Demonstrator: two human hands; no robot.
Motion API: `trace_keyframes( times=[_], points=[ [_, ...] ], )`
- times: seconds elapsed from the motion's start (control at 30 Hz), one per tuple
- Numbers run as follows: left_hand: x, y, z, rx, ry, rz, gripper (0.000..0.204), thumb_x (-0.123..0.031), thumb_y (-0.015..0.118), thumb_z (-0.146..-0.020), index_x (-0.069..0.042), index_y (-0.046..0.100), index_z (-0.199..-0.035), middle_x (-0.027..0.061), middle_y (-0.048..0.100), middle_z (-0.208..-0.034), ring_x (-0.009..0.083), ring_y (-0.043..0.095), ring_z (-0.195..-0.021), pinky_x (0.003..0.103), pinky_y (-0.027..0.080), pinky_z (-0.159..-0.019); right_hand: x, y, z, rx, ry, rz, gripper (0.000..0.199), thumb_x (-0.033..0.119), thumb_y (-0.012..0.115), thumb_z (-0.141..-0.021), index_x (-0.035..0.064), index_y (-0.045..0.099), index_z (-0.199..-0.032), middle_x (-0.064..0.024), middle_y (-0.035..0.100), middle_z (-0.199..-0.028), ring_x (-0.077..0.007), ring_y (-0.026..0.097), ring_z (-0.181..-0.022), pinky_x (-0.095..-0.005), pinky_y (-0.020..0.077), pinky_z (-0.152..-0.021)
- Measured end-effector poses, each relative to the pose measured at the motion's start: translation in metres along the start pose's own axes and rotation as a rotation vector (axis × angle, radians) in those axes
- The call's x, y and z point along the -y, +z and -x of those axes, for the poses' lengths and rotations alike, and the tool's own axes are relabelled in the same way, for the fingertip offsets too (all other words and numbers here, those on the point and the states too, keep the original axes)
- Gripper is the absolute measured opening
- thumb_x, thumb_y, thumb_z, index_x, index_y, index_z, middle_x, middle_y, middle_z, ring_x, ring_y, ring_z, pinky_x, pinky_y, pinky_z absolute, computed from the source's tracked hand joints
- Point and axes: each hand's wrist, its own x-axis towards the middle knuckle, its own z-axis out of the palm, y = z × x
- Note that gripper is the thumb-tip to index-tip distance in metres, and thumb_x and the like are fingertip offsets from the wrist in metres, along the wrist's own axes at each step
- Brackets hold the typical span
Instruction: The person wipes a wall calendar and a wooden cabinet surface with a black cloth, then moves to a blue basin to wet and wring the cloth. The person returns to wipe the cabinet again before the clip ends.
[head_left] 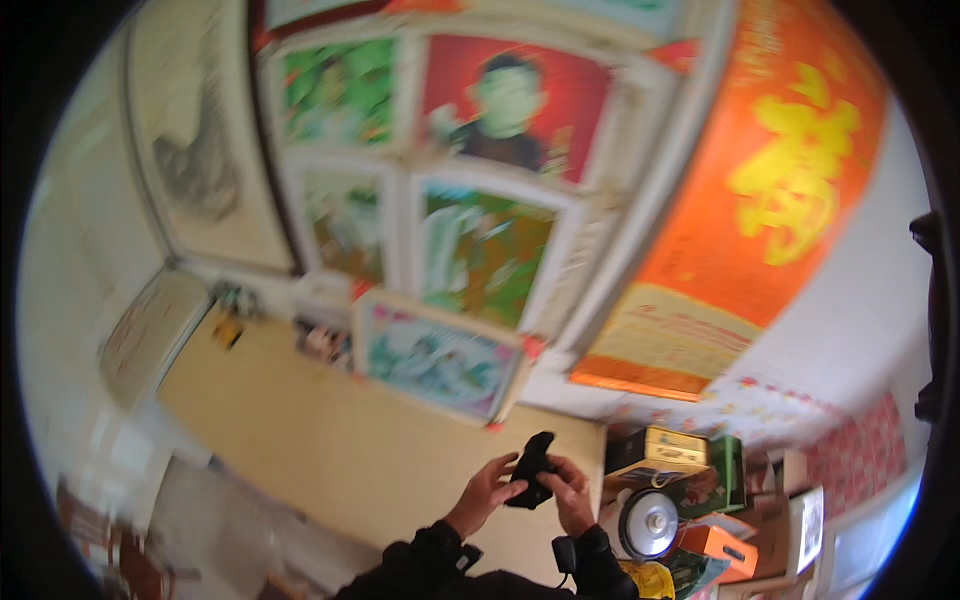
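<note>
A small, dark black item, soft-looking like a folded sock or glove, is held up between my two hands; blur hides its exact kind. My left hand pinches its left side between thumb and fingers. On the opposite side, the fingers and thumb of my right hand close on its edge. Both hands are above the right end of a long tan tabletop. My dark sleeves reach up from the lower edge.
A framed picture leans on the wall at the table's back, below several photos and an orange hanging scroll. Right of the table stand a pot with a lid, a gold-topped box, and an orange box.
</note>
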Motion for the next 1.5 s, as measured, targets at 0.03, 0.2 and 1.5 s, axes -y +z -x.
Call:
trace_keyframes(
  times=[0.03, 0.2, 1.5],
  points=[
    [0.007, -0.014, 0.012, -0.046, 0.031, -0.022, 0.069, -0.013, 0.074, -0.102, 0.005, 0.041, -0.161, 0.0173, 0.063, -0.147, 0.0195, 0.066, -0.125, 0.034, 0.055, -0.105, -0.007, 0.01, 0.003, 0.041, 0.016, -0.067, 0.039, 0.005, 0.074, -0.094, -0.005, 0.069, -0.131, -0.0093, 0.076, -0.116, -0.0168, 0.069, -0.108, -0.0312, 0.0534, -0.099],
    [0.036, -0.079, 0.078, -0.191, -0.058, 0.188, 0.059, -0.019, 0.061, -0.11, -0.002, 0.042, -0.163, 0.0081, 0.063, -0.149, 0.0173, 0.061, -0.133, 0.034, 0.05, -0.11, -0.03, 0.068, 0.017, 0.21, 0.108, -0.099, 0.043, 0.001, 0.067, -0.087, -0.004, 0.068, -0.129, -0.0117, 0.076, -0.121, -0.0219, 0.071, -0.112, -0.0341, 0.053, -0.101],
    [0.194, -0.067, 0.539, -1.378, 0.721, 0.818, 0.037, -0.028, 0.069, -0.108, -0.012, 0.064, -0.141, 0.0019, 0.072, -0.127, 0.0189, 0.071, -0.114, 0.038, 0.06, -0.094, -0.162, 0.368, 0.311, 1.576, 0.859, 0.073, 0.046, 0.01, 0.065, -0.097, -0.0001, 0.061, -0.141, -0.0139, 0.069, -0.135, -0.0277, 0.066, -0.124, -0.0404, 0.0503, -0.111]
  ],
)
